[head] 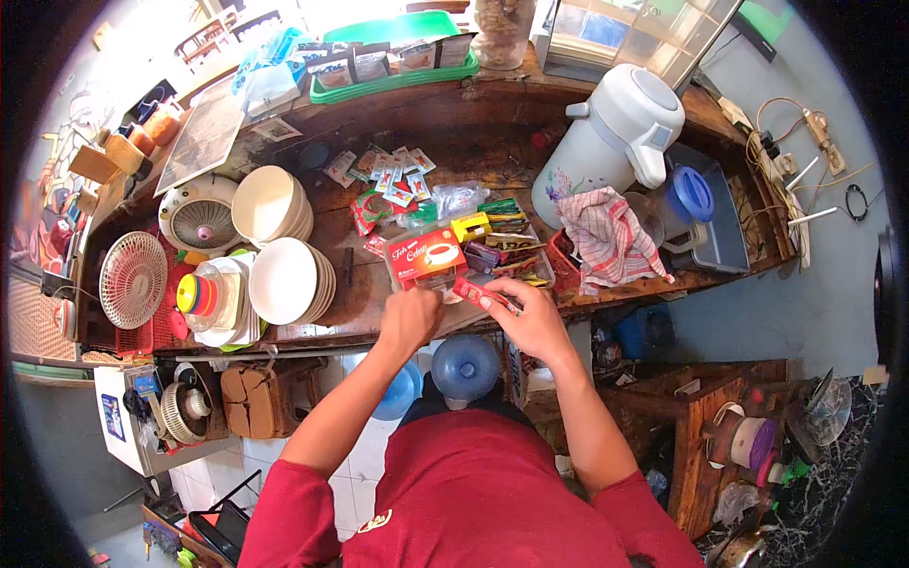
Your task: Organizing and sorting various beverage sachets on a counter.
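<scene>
My right hand (529, 316) grips a narrow red sachet (486, 295) between thumb and fingers, at the front edge of the wooden counter (362, 319). Just left of it, my left hand (412, 316) is curled with its back to me; its fingertips are hidden, so whether it holds anything is unclear. Directly beyond the left hand, a red tea-bag box (425, 257) lies in a clear plastic tray (547, 268). Beside that box the tray holds a yellow packet (470, 226), purple sachets (483, 257) and other colourful sachets (515, 241).
Stacked white bowls (284, 282) and cream bowls (264, 204) stand left. Small white sachets (398, 172) lie farther back. At right are a pump thermos (596, 142), a striped cloth (607, 234) and a blue-lidded pitcher (689, 199). A blue water gallon (466, 368) stands below the counter edge.
</scene>
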`<action>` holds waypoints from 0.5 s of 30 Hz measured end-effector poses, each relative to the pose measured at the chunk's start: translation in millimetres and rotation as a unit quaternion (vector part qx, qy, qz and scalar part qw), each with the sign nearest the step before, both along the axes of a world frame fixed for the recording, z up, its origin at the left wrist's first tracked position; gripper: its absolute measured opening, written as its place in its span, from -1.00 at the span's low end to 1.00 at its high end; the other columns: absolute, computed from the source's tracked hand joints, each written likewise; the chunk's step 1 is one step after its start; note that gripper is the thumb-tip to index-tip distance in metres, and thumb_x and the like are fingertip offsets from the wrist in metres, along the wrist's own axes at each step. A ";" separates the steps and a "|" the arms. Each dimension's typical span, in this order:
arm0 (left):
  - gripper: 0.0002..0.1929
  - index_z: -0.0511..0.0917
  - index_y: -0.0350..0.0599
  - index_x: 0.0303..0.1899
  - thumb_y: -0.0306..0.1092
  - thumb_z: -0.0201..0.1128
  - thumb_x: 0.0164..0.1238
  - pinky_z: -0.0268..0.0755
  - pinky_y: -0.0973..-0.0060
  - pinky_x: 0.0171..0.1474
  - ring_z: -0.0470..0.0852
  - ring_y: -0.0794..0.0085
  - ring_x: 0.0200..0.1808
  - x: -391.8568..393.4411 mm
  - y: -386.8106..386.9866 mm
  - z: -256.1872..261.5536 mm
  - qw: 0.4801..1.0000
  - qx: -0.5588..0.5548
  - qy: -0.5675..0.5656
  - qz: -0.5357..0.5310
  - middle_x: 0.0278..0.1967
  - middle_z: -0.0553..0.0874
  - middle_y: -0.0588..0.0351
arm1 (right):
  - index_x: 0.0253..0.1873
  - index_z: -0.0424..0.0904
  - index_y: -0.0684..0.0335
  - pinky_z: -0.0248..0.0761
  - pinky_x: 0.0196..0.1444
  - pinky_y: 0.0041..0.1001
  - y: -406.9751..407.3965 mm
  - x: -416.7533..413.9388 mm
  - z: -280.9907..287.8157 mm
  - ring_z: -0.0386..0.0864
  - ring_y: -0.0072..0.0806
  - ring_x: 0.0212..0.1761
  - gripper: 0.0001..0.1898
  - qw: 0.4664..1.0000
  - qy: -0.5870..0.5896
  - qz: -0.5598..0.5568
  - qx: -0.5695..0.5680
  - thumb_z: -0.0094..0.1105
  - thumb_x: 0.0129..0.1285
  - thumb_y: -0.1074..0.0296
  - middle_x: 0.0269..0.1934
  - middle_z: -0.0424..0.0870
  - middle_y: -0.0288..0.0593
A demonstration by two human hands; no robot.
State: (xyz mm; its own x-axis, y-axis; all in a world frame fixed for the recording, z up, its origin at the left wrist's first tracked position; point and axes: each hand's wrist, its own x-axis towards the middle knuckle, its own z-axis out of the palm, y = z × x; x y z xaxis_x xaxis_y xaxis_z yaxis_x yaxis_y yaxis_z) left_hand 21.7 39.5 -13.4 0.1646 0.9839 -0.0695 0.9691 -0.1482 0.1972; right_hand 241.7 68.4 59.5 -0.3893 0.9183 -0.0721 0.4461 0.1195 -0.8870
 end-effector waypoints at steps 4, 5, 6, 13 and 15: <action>-0.82 0.71 -0.04 -0.27 -0.19 0.27 0.39 0.64 0.04 -0.37 0.80 -0.05 -0.41 -13.6 -8.4 -7.5 0.992 0.075 -0.025 0.094 -0.41 0.79 -0.10 | 0.08 0.73 0.23 0.54 0.10 -0.29 1.8 -4.7 -2.3 0.77 -0.17 0.00 -0.72 0.999 -0.020 0.031 0.017 0.34 0.41 0.19 -0.07 0.81 -0.02; -0.82 0.71 -0.03 -0.26 -0.17 0.29 0.39 0.64 0.05 -0.37 0.80 -0.04 -0.42 -15.7 -7.6 -10.7 0.991 0.053 -0.002 0.121 -0.40 0.79 -0.09 | 0.06 0.73 0.17 0.55 0.03 -0.24 2.4 -6.2 -6.3 0.76 -0.08 -0.03 -0.75 0.998 -0.012 0.038 0.047 0.30 0.43 0.18 -0.10 0.80 -0.01; -0.80 0.70 -0.03 -0.33 -0.14 0.31 0.38 0.64 0.07 -0.38 0.81 -0.02 -0.42 -13.8 -7.3 -7.7 0.991 0.072 0.003 0.117 -0.43 0.79 -0.09 | 0.07 0.73 0.16 0.54 0.05 -0.22 3.4 -9.6 -7.5 0.74 -0.04 -0.01 -0.74 0.998 -0.009 0.043 0.035 0.28 0.43 0.17 -0.08 0.80 -0.02; -0.77 0.76 0.02 -0.39 -0.09 0.35 0.33 0.64 0.11 -0.37 0.81 0.01 -0.42 -23.9 -9.1 -8.5 0.997 0.043 0.050 0.039 -0.49 0.78 -0.07 | 0.02 0.74 0.12 0.56 0.02 -0.16 6.3 -19.1 -6.0 0.73 -0.04 -0.02 -0.77 0.986 -0.115 0.085 0.088 0.28 0.41 0.17 -0.07 0.79 -0.04; -0.83 0.80 0.08 -0.28 -0.11 0.37 0.31 0.62 0.13 -0.36 0.81 0.05 -0.42 -23.7 -16.7 1.5 0.997 0.022 0.059 0.042 -0.51 0.77 -0.02 | 0.04 0.75 0.05 0.57 -0.05 -0.17 3.8 -25.0 -6.2 0.73 -0.12 -0.06 -0.78 0.967 -0.190 0.092 0.143 0.34 0.35 0.22 -0.11 0.73 -0.13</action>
